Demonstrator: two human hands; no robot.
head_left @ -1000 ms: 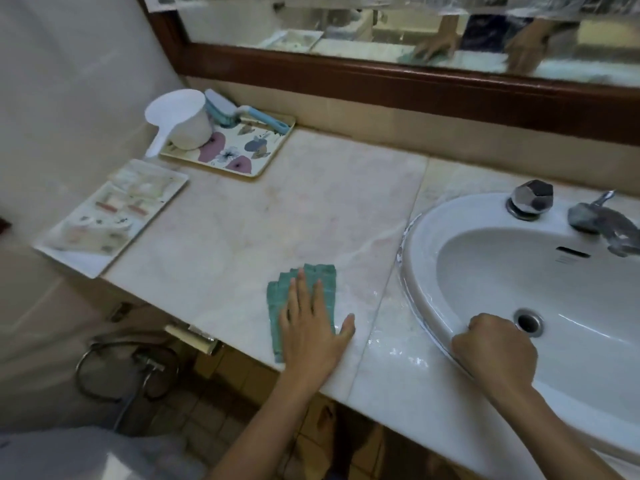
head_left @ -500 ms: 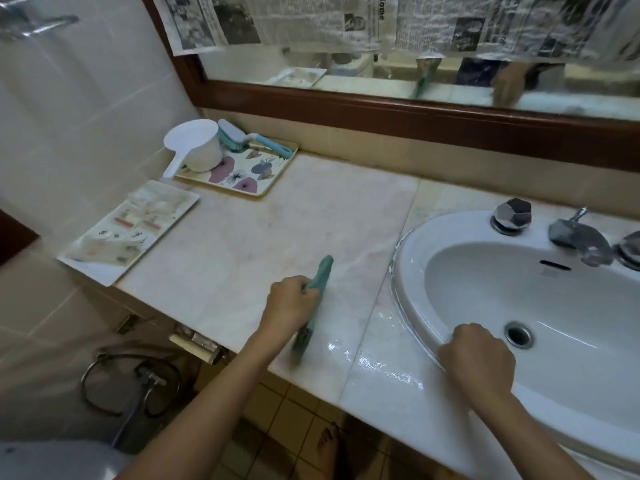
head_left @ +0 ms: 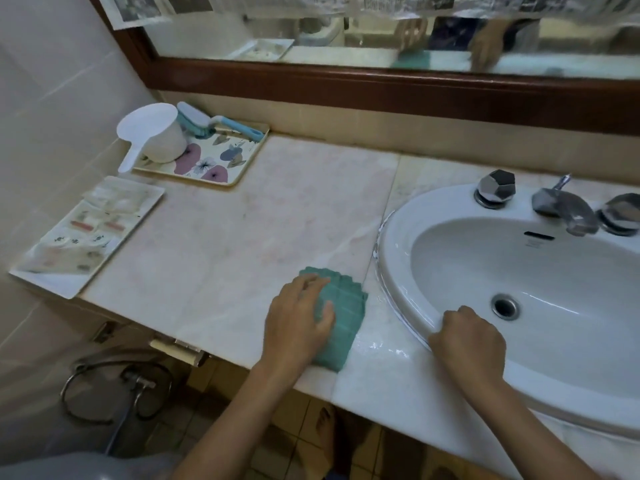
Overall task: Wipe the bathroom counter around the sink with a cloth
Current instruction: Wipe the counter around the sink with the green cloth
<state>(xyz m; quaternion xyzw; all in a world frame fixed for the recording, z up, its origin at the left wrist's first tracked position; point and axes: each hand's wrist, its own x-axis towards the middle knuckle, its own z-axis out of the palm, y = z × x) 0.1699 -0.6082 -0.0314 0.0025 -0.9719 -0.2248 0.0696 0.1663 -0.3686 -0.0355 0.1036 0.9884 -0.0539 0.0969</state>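
Far out to the left of the left grip, a white tray sits at the end of the desk, loaded with small packets. Beyond it, up and away from that grip toward the wall, there's a flowered tray carrying a white cup on its side and a blue brush lying along the back edge.

Now the action: the left grip is down on the green cloth, fingers bent over its near-left part, thumb pressed into the fabric, pinning it flat to the desk. The folded cloth pokes out ahead of and to the right of that grip, lying near the front edge of the desk and just short of the sink. Right beside the cloth, between the two grips, the desk shines wet.

Over to the right grip: it's balled up, fingers curled in, knuckles on top, resting on the front rim of the sink. Nothing shows inside it. Just past it, in the bowl, is the drain. Further back from this grip, along the sink's far rim, stand a faceted knob, the spout and a second knob at the frame's edge. Above everything, the mirror gives a blurred reflection of both grips.
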